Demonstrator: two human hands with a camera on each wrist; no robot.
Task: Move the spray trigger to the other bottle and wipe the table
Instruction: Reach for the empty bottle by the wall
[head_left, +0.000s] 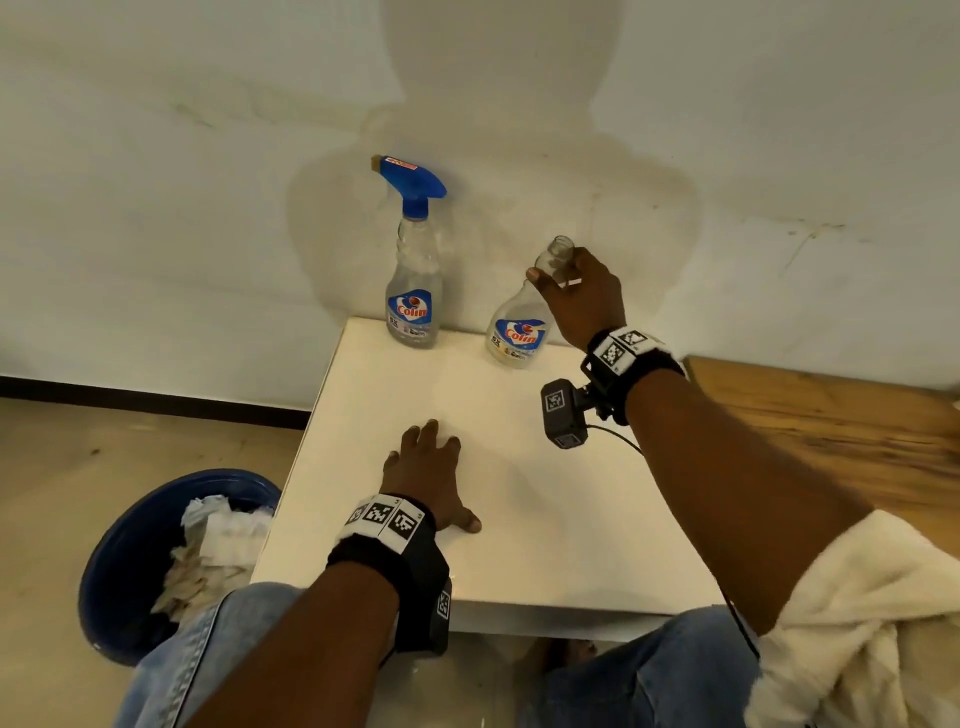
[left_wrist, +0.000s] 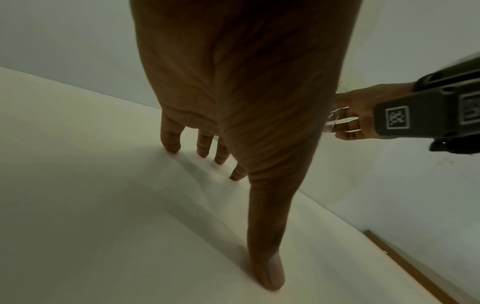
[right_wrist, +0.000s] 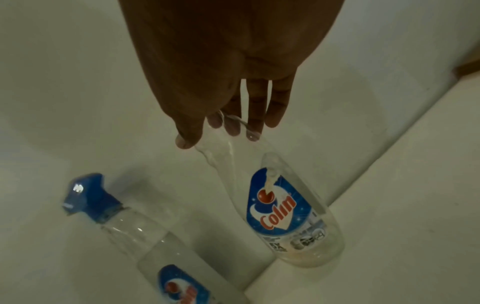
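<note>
Trigger, blue, sits screwed on the left bottle, which stands upright at the far edge of the table, close to the wall. Its long axis runs roughly level: the nozzle points to the person's left and slightly toward the camera, and the collar points straight down into the bottle's neck.

Just to the right stands the open bottle, capless, with its base on the table and its body tilted so the mouth leans to the right. The right hand grasps it at the neck, thumb on one side and fingers curled round the other. The left hand lies flat on the table with fingers spread, holding nothing, well short of either bottle.

Risks, as I judge them:
- The tilted bottle rests on the edge of its base. If the grip on the smooth neck slips, it could topple or slide off the far edge.
- It appears to hold a little liquid at the bottom; more tilt with no cap could spill it.
- The left bottle looks light and tall. Twisting the collar one-handed may spin or tip it, so the body needs holding.
- Whether a dip tube hangs below the collar cannot be made out; if one does, lifting at an angle could snag it and drip on the table.

A blue bin of crumpled paper sits on the floor to the left.
</note>
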